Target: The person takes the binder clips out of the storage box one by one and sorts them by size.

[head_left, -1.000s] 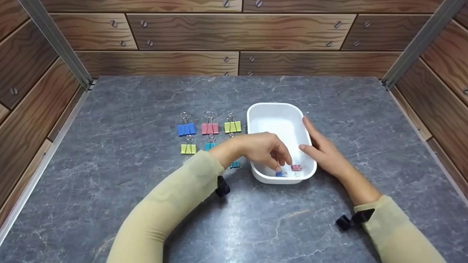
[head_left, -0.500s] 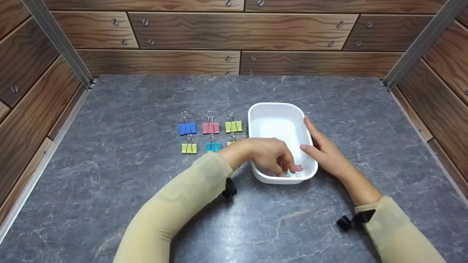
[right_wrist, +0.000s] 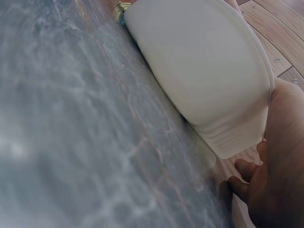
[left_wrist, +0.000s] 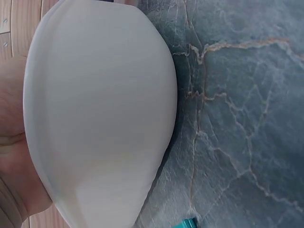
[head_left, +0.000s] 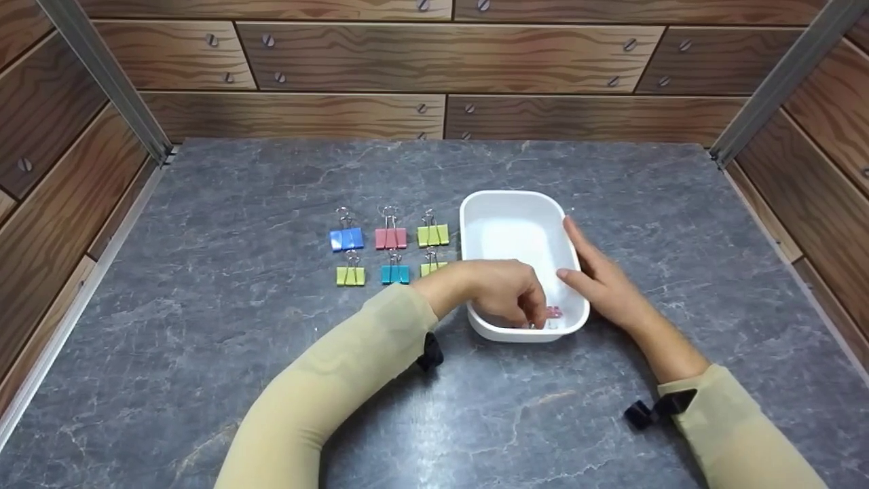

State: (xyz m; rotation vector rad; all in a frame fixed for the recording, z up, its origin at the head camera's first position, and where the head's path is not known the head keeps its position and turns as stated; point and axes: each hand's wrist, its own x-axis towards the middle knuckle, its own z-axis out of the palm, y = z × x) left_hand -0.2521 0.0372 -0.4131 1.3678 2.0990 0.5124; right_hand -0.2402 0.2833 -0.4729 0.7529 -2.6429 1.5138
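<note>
white tray [head_left: 506, 210]: left hand [head_left: 506, 292] fingers curled inside near pink clip [head_left: 555, 312], grasp unclear; right hand [head_left: 601, 285] flat against rim.

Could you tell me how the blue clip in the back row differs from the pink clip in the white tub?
The blue clip lies on the table, away from both hands; the pink clip lies inside the white tub, beside the left hand. The blue clip shows whole, the pink one only partly. Both are binder clips.
</note>
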